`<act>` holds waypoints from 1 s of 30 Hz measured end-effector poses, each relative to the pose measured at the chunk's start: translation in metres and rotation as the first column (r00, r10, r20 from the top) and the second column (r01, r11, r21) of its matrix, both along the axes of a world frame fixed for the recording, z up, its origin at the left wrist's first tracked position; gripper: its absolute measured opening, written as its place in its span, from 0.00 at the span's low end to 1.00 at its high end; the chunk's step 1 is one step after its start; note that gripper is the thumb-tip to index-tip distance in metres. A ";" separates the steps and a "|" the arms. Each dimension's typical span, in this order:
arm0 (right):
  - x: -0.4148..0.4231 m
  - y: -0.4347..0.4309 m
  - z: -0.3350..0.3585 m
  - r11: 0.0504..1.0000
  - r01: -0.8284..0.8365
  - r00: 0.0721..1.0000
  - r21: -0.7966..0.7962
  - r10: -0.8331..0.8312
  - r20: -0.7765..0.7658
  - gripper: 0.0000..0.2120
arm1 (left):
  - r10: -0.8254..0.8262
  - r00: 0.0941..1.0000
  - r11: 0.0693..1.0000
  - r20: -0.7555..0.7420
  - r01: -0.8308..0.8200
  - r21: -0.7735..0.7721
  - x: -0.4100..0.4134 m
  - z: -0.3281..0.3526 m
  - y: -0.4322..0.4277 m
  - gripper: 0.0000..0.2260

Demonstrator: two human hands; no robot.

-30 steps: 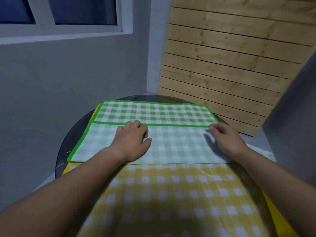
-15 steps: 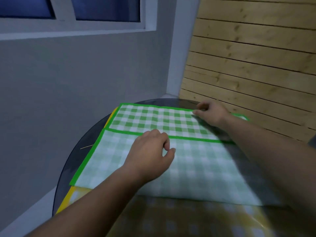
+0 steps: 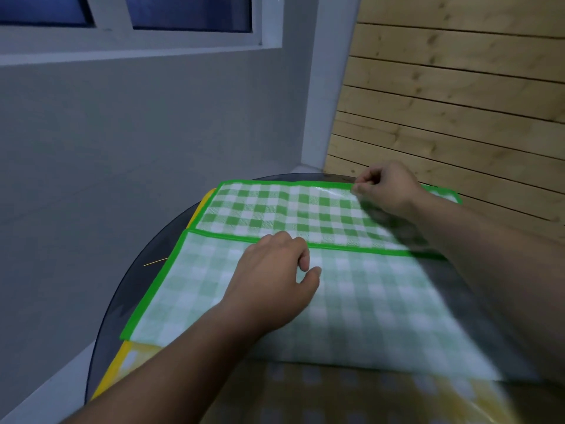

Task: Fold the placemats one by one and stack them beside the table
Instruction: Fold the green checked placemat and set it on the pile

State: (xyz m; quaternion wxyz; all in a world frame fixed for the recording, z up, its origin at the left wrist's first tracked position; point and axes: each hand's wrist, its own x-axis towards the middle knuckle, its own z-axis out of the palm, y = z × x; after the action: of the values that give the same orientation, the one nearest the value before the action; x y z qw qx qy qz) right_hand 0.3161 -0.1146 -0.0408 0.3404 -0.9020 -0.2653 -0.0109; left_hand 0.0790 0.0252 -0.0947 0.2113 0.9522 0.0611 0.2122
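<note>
The worktop [image 3: 122, 301] is round, dark and looks slick, so my main worry is sliding. The yellow mat [image 3: 128, 359] lies under everything and reaches the near-left rim. A careless pull on the layer above could drag it over that rim.

On it lies the green mat [image 3: 269, 209], its near part turned over to show the pale back, with the flap's border running across the middle. If the far half comes over crooked, the borders will not meet. I also judge the glossy face likely to spring open when released.

My left hand [image 3: 275, 280] rests on the flap, fingers curled at its border; I cannot tell whether they grip it. My right hand [image 3: 388, 188] pinches the far border between thumb and fingers [image 3: 356, 188].

As for room, the grey wall [image 3: 153, 148] is close on the left and the wood panel [image 3: 458, 117] stands just behind the far rim. Any lift there should come towards me. The mat's far right corner lies near the panel and could catch on it.
</note>
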 end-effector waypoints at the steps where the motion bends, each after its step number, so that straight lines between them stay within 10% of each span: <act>1: -0.002 -0.002 0.004 1.000 -0.002 1.000 0.002 0.002 0.020 0.07 | 0.000 1.000 1.000 -0.005 0.000 -0.001 0.000 0.000 0.000 0.09; 9: -0.055 -0.035 0.055 1.000 0.007 0.987 0.001 -0.008 0.161 0.08 | -0.024 0.998 0.999 -0.060 0.022 -0.030 -0.010 0.011 -0.003 0.10; 17: -0.138 -0.069 0.079 0.991 -0.053 0.951 -0.125 0.088 0.295 0.05 | -0.103 0.977 0.928 -0.188 0.162 0.335 -0.055 0.050 -0.036 0.18; 24: -0.201 -0.096 0.049 0.959 -0.147 0.958 -0.242 0.200 0.208 0.05 | -0.346 0.933 0.848 0.104 0.263 0.460 -0.103 0.070 -0.049 0.17; 30: -0.221 -0.119 0.006 0.966 -0.150 0.986 -0.213 0.160 0.033 0.07 | -0.212 0.965 0.848 -0.153 0.260 0.461 -0.102 0.055 -0.049 0.31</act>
State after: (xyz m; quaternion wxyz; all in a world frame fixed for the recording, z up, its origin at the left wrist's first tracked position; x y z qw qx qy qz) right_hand 0.0948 -0.2338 -0.0348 0.2367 -0.9087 -0.3432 0.0215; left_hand -0.0233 -0.0236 -0.0401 -0.0086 0.9840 -0.1006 0.1471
